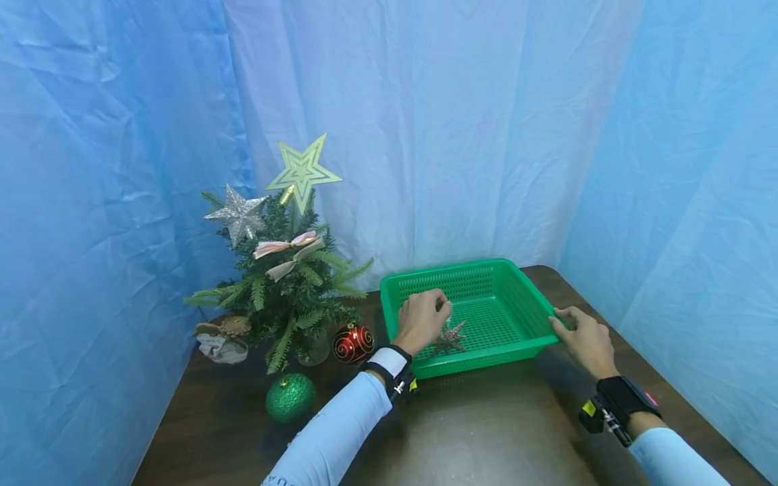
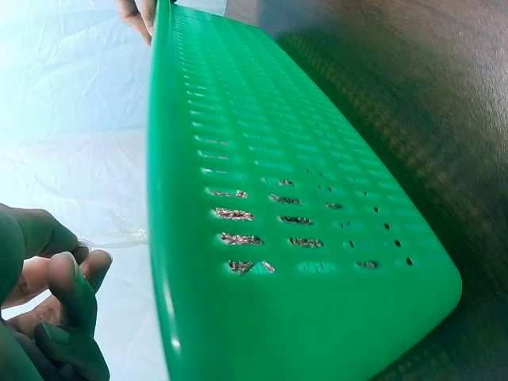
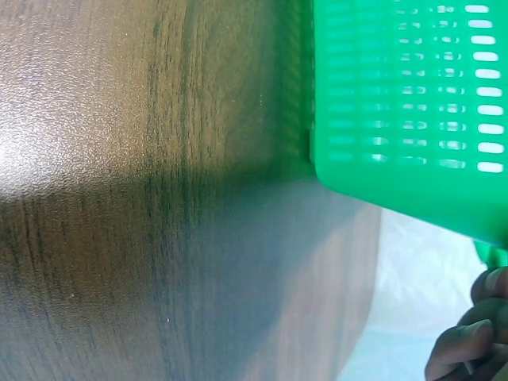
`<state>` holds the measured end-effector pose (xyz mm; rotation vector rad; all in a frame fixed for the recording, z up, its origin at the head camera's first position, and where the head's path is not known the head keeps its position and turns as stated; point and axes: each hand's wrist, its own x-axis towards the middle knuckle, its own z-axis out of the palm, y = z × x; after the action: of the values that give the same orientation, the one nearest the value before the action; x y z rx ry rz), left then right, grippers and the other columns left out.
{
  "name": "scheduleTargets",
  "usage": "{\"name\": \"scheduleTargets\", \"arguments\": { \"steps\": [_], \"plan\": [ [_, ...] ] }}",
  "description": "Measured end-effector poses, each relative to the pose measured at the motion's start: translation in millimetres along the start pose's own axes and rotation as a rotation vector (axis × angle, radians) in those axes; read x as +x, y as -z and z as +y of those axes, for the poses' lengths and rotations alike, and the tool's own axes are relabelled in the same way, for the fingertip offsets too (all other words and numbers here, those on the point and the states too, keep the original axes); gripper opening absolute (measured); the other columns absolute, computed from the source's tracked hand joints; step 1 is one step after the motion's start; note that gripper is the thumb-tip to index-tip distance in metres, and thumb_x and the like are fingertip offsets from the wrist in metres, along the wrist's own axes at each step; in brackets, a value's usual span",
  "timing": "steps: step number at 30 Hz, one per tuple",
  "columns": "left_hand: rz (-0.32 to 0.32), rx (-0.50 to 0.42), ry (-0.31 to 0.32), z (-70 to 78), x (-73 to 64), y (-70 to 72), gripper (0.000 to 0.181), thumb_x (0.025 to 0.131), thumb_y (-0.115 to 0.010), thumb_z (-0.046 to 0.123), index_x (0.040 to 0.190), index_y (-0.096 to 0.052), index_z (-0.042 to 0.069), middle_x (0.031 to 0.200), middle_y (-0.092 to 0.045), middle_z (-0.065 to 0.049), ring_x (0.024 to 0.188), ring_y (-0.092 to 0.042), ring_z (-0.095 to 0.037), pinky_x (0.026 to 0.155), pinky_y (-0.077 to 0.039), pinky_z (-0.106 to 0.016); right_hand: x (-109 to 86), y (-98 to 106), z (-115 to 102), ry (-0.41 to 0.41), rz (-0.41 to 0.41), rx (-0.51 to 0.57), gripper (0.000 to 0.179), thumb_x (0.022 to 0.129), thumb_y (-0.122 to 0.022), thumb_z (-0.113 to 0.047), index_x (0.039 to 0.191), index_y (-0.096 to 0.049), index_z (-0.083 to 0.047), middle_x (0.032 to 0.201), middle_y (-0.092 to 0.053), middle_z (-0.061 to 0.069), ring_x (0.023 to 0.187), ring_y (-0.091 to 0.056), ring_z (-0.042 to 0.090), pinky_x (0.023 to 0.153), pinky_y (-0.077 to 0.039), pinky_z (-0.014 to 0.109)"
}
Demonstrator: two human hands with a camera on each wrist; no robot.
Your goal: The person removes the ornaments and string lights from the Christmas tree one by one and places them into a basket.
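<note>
A green plastic basket [image 1: 527,317] with slotted walls stands on the table. Over its left part is my left hand [image 1: 423,316], whose thumb and finger pinch a thin clear loop [image 2: 115,237]. Below that hand a glittery pinkish spiky star ornament [image 1: 451,337] hangs or lies inside the basket; whether it touches the bottom is hidden. Part of the glitter shows through the slots in the left wrist view. At the basket's right front corner my right hand [image 1: 586,341] grips the rim, its fingers [image 3: 468,345] partly out of frame in the right wrist view.
Left of the basket stands a small Christmas tree [image 1: 292,290] with a gold star [image 1: 302,170], a silver star [image 1: 238,212] and bows [image 1: 288,246]. A red ball [image 1: 353,343] and a green ball [image 1: 290,398] are near its foot. Blue curtains [image 1: 437,135] surround the table [image 1: 474,432].
</note>
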<state>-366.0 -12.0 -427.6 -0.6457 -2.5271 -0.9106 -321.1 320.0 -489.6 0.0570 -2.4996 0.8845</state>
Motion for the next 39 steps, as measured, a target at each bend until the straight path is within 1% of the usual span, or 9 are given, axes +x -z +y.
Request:
{"name": "scheduleTargets", "arguments": {
  "steps": [3, 10, 17, 20, 25, 29, 33, 36, 39],
  "plan": [
    [0.006, 0.003, 0.012, -2.4, -0.4, -0.2, 0.022, 0.105, -0.06, 0.025, 0.086, -0.07, 0.021, 0.066, -0.057, 0.011, 0.052, -0.048, -0.007, 0.05, -0.036, -0.026, -2.0, 4, -9, -0.008, -0.013, -0.019, 0.044, 0.106, -0.06, -0.035, 0.135, -0.064, -0.002, 0.114, -0.067, 0.03, 0.049, -0.037, 0.019, 0.047, -0.029, 0.035],
    [0.004, 0.0, 0.032, -1.9, -3.7, 3.8, 0.02, 0.105, -0.062, 0.028, 0.097, -0.077, 0.016, 0.078, -0.067, 0.008, 0.055, -0.051, -0.005, 0.052, -0.04, -0.025, -2.1, 2, -8, 0.004, 0.011, -0.01, 0.041, 0.106, -0.06, -0.032, 0.134, -0.064, -0.002, 0.115, -0.067, 0.03, 0.048, -0.036, 0.02, 0.048, -0.03, 0.038],
    [0.006, 0.024, -0.017, 10.5, -21.3, 26.5, 0.018, 0.105, -0.062, 0.031, 0.101, -0.077, 0.02, 0.087, -0.072, 0.009, 0.048, -0.042, -0.004, 0.046, -0.03, -0.023, -0.7, -4, 2, 0.025, 0.02, 0.043, 0.044, 0.106, -0.06, -0.038, 0.133, -0.065, -0.004, 0.109, -0.066, 0.028, 0.046, -0.03, 0.021, 0.044, -0.025, 0.04],
    [0.013, 0.014, -0.078, 18.9, -33.4, 48.2, 0.017, 0.104, -0.063, 0.029, 0.103, -0.077, 0.019, 0.09, -0.073, 0.009, 0.049, -0.042, -0.004, 0.045, -0.027, -0.022, 0.6, -5, 7, 0.027, 0.029, 0.051, 0.043, 0.105, -0.06, -0.039, 0.133, -0.066, -0.007, 0.104, -0.066, 0.025, 0.046, -0.03, 0.025, 0.044, -0.024, 0.041],
    [0.117, 0.017, -0.145, 22.7, -56.1, 104.9, 0.012, 0.102, -0.068, 0.023, 0.103, -0.077, 0.016, 0.093, -0.074, 0.006, 0.063, -0.057, -0.003, 0.052, -0.041, -0.022, 5.9, -14, 32, 0.066, 0.038, 0.008, 0.043, 0.107, -0.056, -0.042, 0.139, -0.064, -0.014, 0.101, -0.065, 0.018, 0.048, -0.037, 0.03, 0.047, -0.025, 0.039],
    [0.239, 0.016, -0.181, 8.9, -81.3, 163.8, 0.01, 0.101, -0.068, 0.02, 0.104, -0.076, 0.014, 0.087, -0.071, 0.006, 0.058, -0.052, -0.005, 0.057, -0.044, -0.024, 8.4, -20, 49, 0.076, 0.053, -0.036, 0.048, 0.107, -0.052, -0.047, 0.14, -0.063, -0.013, 0.101, -0.067, 0.016, 0.049, -0.039, 0.024, 0.051, -0.028, 0.038],
    [0.321, 0.042, -0.231, -20.0, -122.0, 210.8, 0.009, 0.099, -0.071, 0.015, 0.107, -0.075, 0.015, 0.075, -0.06, 0.01, 0.052, -0.041, -0.003, 0.053, -0.035, -0.021, 4.9, -17, 41, 0.044, 0.05, -0.046, 0.052, 0.107, -0.051, -0.047, 0.137, -0.063, -0.007, 0.107, -0.067, 0.021, 0.058, -0.049, 0.026, 0.056, -0.034, 0.042],
    [0.341, 0.095, -0.158, -44.3, -156.9, 230.8, 0.012, 0.097, -0.074, 0.012, 0.108, -0.074, 0.017, 0.07, -0.055, 0.012, 0.05, -0.039, -0.002, 0.052, -0.033, -0.019, -0.4, -3, 7, 0.016, 0.014, -0.016, 0.046, 0.108, -0.055, -0.036, 0.137, -0.062, -0.001, 0.112, -0.065, 0.028, 0.066, -0.055, 0.03, 0.06, -0.038, 0.045],
    [0.338, 0.119, -0.037, -64.3, -185.1, 238.2, 0.011, 0.097, -0.073, 0.012, 0.107, -0.074, 0.017, 0.071, -0.059, 0.014, 0.046, -0.043, 0.002, 0.049, -0.037, -0.017, -0.7, 2, -6, 0.0, 0.002, 0.015, 0.046, 0.108, -0.057, -0.034, 0.138, -0.062, 0.0, 0.111, -0.064, 0.028, 0.061, -0.048, 0.028, 0.058, -0.036, 0.045]
  ]
}}
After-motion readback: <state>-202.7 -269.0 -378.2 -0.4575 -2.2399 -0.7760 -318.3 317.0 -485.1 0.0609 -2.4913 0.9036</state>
